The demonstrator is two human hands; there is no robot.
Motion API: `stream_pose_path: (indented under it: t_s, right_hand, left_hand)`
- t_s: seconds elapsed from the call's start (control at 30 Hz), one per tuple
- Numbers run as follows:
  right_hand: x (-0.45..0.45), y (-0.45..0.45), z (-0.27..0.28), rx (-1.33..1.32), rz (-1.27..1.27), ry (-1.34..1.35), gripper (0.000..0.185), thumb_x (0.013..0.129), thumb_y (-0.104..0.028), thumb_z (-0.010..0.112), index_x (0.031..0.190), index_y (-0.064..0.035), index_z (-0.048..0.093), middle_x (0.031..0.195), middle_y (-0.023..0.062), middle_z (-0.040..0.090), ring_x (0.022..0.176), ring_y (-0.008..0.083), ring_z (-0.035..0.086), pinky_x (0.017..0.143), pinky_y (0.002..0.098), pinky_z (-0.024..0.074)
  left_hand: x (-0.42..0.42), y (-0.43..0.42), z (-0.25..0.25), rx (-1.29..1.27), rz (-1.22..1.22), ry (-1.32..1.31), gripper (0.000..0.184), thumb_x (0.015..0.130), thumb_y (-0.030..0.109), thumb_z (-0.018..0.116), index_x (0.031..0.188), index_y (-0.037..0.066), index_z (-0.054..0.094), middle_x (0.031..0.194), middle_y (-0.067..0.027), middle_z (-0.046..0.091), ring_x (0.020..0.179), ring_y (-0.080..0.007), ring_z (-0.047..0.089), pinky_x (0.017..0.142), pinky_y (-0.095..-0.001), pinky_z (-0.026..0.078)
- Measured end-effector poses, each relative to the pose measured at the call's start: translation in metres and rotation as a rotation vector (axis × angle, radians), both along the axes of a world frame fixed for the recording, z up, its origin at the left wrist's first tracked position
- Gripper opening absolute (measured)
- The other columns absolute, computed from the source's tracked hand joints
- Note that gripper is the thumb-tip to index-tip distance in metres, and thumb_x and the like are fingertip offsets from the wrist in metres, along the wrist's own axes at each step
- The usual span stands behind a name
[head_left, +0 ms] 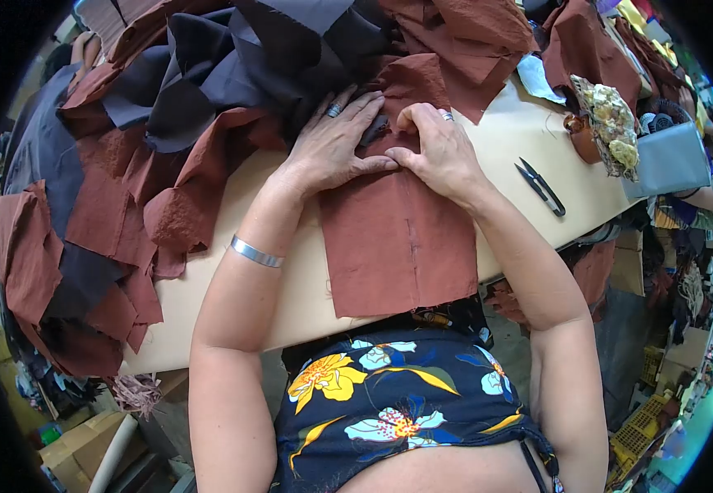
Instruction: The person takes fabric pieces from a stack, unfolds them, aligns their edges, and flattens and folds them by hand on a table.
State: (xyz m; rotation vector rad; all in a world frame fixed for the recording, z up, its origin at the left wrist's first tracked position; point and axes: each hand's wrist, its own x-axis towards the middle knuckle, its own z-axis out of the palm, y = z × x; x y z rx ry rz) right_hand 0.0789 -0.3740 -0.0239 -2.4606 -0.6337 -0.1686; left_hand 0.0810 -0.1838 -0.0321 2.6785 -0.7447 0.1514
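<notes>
A reddish-brown fabric piece [369, 251] with a seam down its length lies on the table in front of me, one end toward my body. My left hand [332, 140] rests on its far part, fingers stretched out over the cloth and thumb pointing right. Close beside it, my right hand [439, 154] has curled fingers and pinches the same fabric near the seam. The two thumbs nearly meet. A bit of dark cloth shows between the hands. Black thread snips [542, 187] lie to the right of my right hand.
Dark cloth [233, 70] and more reddish-brown pieces [102, 209] heap across the back and left of the pale table [188, 316], hanging over its edge. A grey-blue container [670, 156] stands at the right. Below are a cardboard box [85, 448] and yellow crates [640, 427].
</notes>
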Motion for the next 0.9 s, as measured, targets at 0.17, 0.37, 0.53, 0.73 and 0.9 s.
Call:
stream_pose_path:
  t_s: [0.17, 0.37, 0.53, 0.73, 0.9]
  right_hand:
    - [0.016, 0.012, -0.001, 0.020, -0.122, 0.095, 0.032, 0.071, -0.024, 0.070, 0.091, -0.0077, 0.053, 0.088, 0.0085, 0.060, 0.091, 0.0294, 0.055, 0.080, 0.0416, 0.0395]
    - [0.017, 0.011, -0.001, -0.004, -0.129, 0.070, 0.025, 0.073, -0.022, 0.068, 0.088, -0.0085, 0.054, 0.088, 0.0071, 0.061, 0.091, 0.0284, 0.055, 0.081, 0.0424, 0.0391]
    - [0.021, 0.019, -0.009, -0.005, -0.194, -0.049, 0.018, 0.076, -0.018, 0.064, 0.087, -0.0071, 0.055, 0.088, 0.0079, 0.060, 0.088, 0.0289, 0.055, 0.079, 0.0413, 0.0403]
    - [-0.008, 0.000, -0.006, 0.115, 0.101, -0.287, 0.014, 0.077, -0.005, 0.058, 0.090, -0.0032, 0.061, 0.094, 0.0103, 0.061, 0.090, 0.0287, 0.056, 0.079, 0.0381, 0.0423]
    - [-0.096, -0.029, 0.001, -0.080, 0.378, -0.357, 0.026, 0.073, -0.007, 0.057, 0.097, -0.0001, 0.063, 0.104, 0.0115, 0.060, 0.096, 0.0244, 0.056, 0.087, 0.0387, 0.0416]
  left_hand:
    - [0.000, 0.000, -0.002, 0.031, -0.018, -0.036, 0.089, 0.071, 0.056, 0.063, 0.138, 0.007, 0.033, 0.145, -0.0082, 0.031, 0.136, -0.0274, 0.022, 0.111, -0.0401, 0.016]
    - [0.000, -0.002, -0.001, 0.032, -0.029, -0.041, 0.088, 0.072, 0.056, 0.063, 0.138, 0.006, 0.034, 0.144, -0.0086, 0.032, 0.136, -0.0276, 0.022, 0.112, -0.0412, 0.016]
    - [0.001, -0.002, -0.001, 0.014, -0.027, -0.021, 0.088, 0.072, 0.056, 0.063, 0.138, 0.006, 0.034, 0.144, -0.0089, 0.032, 0.136, -0.0276, 0.021, 0.112, -0.0417, 0.015]
    - [0.002, 0.002, -0.010, -0.062, -0.042, -0.020, 0.065, 0.086, 0.041, 0.053, 0.138, 0.006, 0.034, 0.144, -0.0087, 0.032, 0.136, -0.0267, 0.020, 0.112, -0.0406, 0.014]
    - [0.001, 0.001, -0.007, -0.049, -0.028, -0.025, 0.052, 0.091, 0.029, 0.046, 0.137, 0.008, 0.035, 0.144, -0.0087, 0.032, 0.136, -0.0259, 0.021, 0.112, -0.0400, 0.014]
